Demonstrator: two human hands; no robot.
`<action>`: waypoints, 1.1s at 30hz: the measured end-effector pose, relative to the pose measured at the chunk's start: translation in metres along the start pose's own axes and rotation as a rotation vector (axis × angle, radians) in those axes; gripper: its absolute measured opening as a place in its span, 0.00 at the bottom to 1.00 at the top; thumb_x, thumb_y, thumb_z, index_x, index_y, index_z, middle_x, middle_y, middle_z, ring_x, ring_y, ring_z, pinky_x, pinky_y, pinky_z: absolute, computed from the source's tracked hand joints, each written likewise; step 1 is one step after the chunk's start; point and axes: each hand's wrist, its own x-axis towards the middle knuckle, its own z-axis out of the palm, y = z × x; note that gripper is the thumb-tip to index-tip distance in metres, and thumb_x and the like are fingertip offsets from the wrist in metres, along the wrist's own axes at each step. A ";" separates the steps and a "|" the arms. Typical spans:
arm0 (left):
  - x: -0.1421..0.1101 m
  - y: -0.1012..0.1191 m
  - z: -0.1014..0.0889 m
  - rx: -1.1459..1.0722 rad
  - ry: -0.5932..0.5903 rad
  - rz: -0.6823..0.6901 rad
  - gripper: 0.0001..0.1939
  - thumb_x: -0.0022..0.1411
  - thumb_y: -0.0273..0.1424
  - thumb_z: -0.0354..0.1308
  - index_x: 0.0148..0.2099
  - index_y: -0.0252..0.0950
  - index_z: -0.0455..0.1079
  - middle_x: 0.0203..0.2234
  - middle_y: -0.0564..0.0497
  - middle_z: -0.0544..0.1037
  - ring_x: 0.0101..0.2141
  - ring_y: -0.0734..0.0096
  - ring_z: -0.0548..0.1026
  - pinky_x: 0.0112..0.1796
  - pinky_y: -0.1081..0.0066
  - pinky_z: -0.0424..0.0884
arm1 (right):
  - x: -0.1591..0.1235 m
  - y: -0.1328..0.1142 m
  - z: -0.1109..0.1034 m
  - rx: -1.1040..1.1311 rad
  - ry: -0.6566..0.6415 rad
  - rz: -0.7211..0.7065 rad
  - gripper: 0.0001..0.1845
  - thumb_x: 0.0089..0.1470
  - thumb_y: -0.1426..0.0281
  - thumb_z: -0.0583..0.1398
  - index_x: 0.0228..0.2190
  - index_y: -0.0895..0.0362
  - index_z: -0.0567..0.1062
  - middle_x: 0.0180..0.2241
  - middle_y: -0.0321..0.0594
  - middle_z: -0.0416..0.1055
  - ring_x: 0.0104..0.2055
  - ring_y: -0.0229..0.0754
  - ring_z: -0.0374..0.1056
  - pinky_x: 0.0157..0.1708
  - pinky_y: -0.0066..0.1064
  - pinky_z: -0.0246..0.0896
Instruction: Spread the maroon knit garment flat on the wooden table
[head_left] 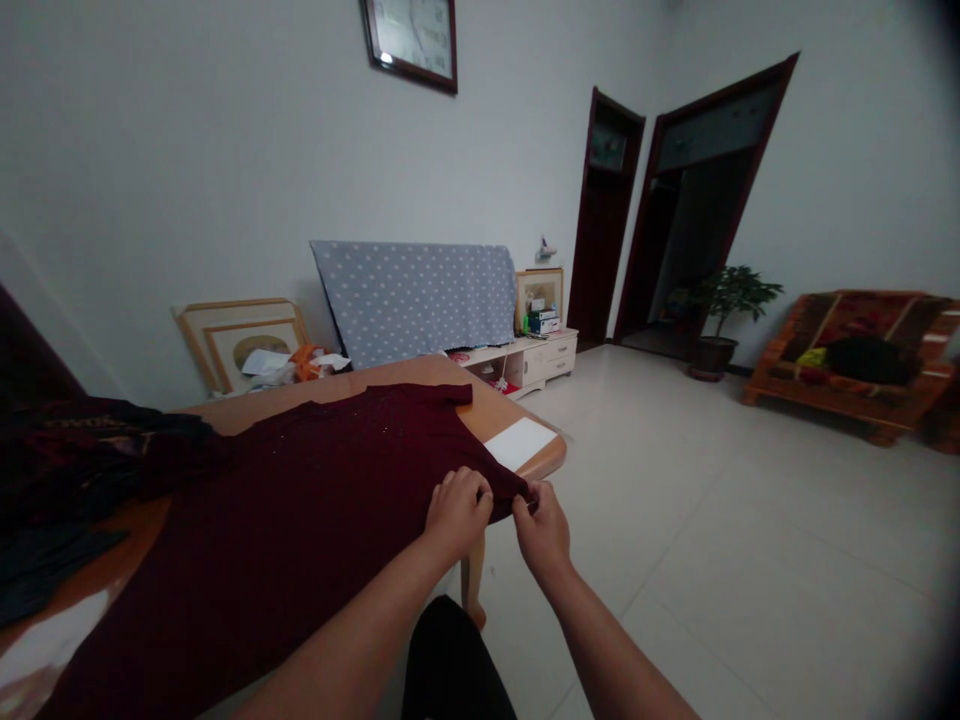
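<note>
A dark maroon shirt [322, 490] lies spread across the wooden table [420, 370], its near side hanging over the table's front edge. My right hand [544, 525] is closed with thumb and fingers pinching the shirt's right corner, just off the table. Close to its left, my left hand [460, 508] rests on the cloth with curled fingers gripping the shirt's near edge. Small shiny specks dot the fabric near the far side. A white sheet [520, 443] lies by the table's right corner, partly beneath the shirt.
Dark folded clothes [82, 450] are heaped on the table's left. Behind stand a cloth-covered panel [420, 300], framed pictures [247, 335] and a low white cabinet [544, 360]. A potted plant [720, 320] and wooden armchair [847, 365] stand to the right on the tiled floor.
</note>
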 end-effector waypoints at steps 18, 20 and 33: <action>0.003 -0.015 -0.003 -0.345 0.031 -0.058 0.06 0.60 0.31 0.54 0.31 0.39 0.68 0.32 0.53 0.74 0.35 0.70 0.72 0.39 0.69 0.66 | 0.024 0.002 0.007 -0.010 0.113 0.137 0.11 0.52 0.66 0.53 0.37 0.53 0.70 0.32 0.40 0.75 0.32 0.47 0.69 0.30 0.33 0.56; 0.002 -0.012 -0.006 -0.331 0.002 -0.059 0.05 0.60 0.29 0.54 0.31 0.39 0.68 0.32 0.53 0.74 0.36 0.70 0.72 0.39 0.69 0.67 | 0.024 0.007 0.007 0.091 0.083 0.121 0.09 0.52 0.64 0.54 0.35 0.53 0.70 0.30 0.39 0.75 0.31 0.46 0.69 0.29 0.33 0.58; -0.036 -0.050 -0.068 0.088 0.000 -0.077 0.05 0.62 0.33 0.55 0.39 0.42 0.72 0.39 0.49 0.76 0.43 0.60 0.71 0.42 0.63 0.62 | 0.032 0.007 -0.016 0.495 -0.182 0.364 0.20 0.49 0.54 0.61 0.34 0.58 0.76 0.28 0.38 0.74 0.26 0.39 0.67 0.26 0.30 0.58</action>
